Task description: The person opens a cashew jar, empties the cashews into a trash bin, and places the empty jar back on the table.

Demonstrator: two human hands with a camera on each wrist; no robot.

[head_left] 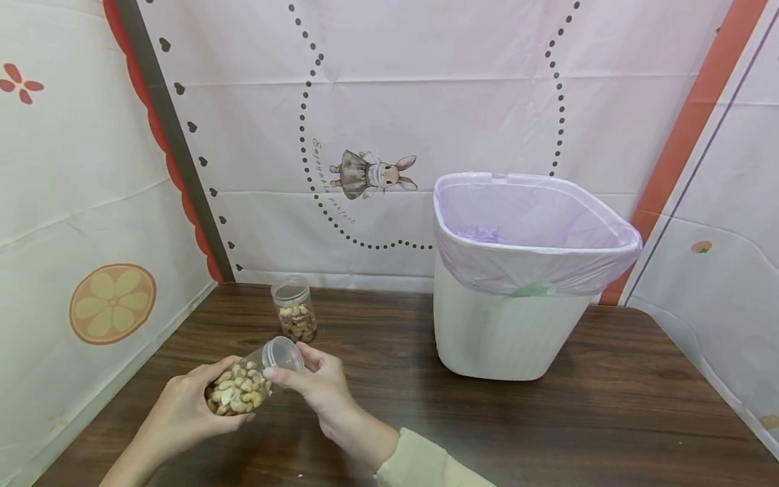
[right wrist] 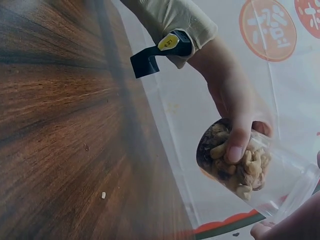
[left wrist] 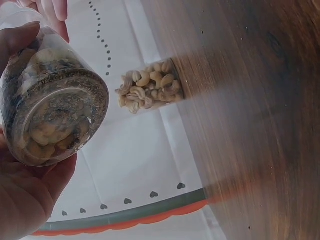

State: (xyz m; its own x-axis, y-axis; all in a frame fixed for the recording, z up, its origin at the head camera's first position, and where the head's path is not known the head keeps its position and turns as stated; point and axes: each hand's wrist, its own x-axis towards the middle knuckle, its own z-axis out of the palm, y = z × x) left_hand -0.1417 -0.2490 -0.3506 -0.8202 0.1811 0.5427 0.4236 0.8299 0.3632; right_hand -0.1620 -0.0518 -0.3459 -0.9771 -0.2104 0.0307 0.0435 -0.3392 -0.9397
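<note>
My left hand (head_left: 182,412) grips a clear plastic jar (head_left: 240,389) part filled with cashews and held tilted above the table, its mouth end up and to the right. At that end, my right hand (head_left: 328,389) pinches the clear round lid (head_left: 285,355), thumb on the near side and fingers on the far side. The nuts lie toward the jar's base, where dark crumbs show in the left wrist view around the jar bottom (left wrist: 60,115). Behind the hands a second clear jar (head_left: 295,311) of cashews stands upright on the table.
To the right, a white bin (head_left: 499,338) lined with a pale purple bag (head_left: 548,270) stands on the dark wooden table (head_left: 377,358). Printed cloth walls (head_left: 377,108) enclose the back and sides. A small white crumb (right wrist: 103,195) lies on the wood.
</note>
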